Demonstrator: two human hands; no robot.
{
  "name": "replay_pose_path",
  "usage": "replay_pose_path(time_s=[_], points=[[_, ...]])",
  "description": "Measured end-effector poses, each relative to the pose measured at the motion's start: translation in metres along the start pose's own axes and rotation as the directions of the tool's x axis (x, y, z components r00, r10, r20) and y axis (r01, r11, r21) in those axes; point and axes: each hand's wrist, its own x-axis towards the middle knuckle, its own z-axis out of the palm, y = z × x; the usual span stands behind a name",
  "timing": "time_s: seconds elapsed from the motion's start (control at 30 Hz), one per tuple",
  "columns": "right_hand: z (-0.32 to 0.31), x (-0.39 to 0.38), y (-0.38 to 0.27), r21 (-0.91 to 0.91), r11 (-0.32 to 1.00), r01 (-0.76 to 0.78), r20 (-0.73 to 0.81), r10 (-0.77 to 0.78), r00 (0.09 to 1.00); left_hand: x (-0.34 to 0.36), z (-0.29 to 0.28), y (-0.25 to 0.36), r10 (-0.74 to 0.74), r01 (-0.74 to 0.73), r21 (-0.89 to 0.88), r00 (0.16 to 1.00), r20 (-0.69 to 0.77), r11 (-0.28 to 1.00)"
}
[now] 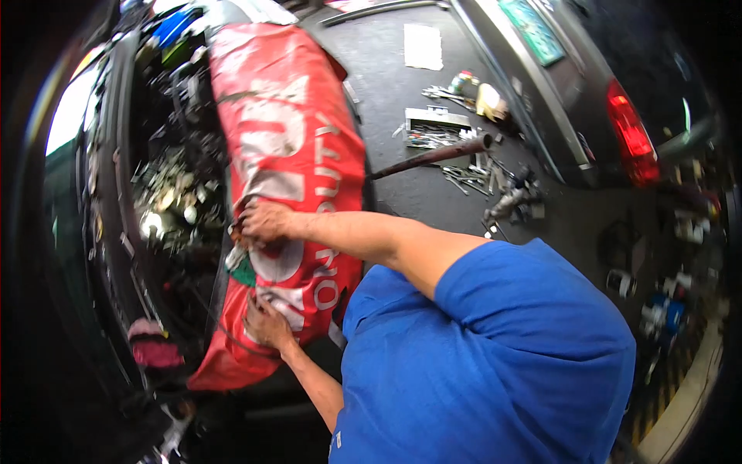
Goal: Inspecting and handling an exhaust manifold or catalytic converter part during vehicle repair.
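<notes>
Hands [265, 222] [268, 323] rest half-curled on red cover [309, 178].

An exposed engine bay [176, 189] and tools [467, 178] strewn over the floor [379, 85] show a car workshop.

1. White sheet [423, 46], flat on the dark floor [377, 85].
2. Metal tray [439, 117] crowded with small tools [433, 139], loose wrenches [462, 180] scattered nearby.
3. Dark pipe [434, 157], open end near the tray.
4. Dark vehicle [533, 100] at upper right, with red tail light [632, 135] and green plate [532, 31].
5. Blue-and-white items [671, 315], blurred, at far right.
</notes>
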Motion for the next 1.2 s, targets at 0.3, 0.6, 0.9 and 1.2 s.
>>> replay_pose_path(time_s=[0.3,0.6,0.9,1.2], points=[[-0.025,-0.015,-0.002,0.048,0.995,-0.088,0.024,0.087,0.996,-0.003,0.007,0.004,-0.02,0.025,0.069,0.998,-0.065,0.997],[-0.035,-0.004,-0.004,0.062,0.996,-0.058,-0.035,0.06,0.998,0.001,0.0,0.008,-0.019,0.015,-0.044,0.994,-0.103,0.999],[-0.036,-0.003,-0.005,0.07,0.996,-0.06,-0.034,0.062,0.997,0.002,0.0,0.007,0.004,-0.007,-0.022,0.994,-0.113,1.0],[-0.037,-0.003,-0.006,0.065,0.997,-0.046,-0.036,0.049,0.998,0.003,-0.003,0.008,-0.003,0.002,-0.005,0.994,-0.109,1.0]])
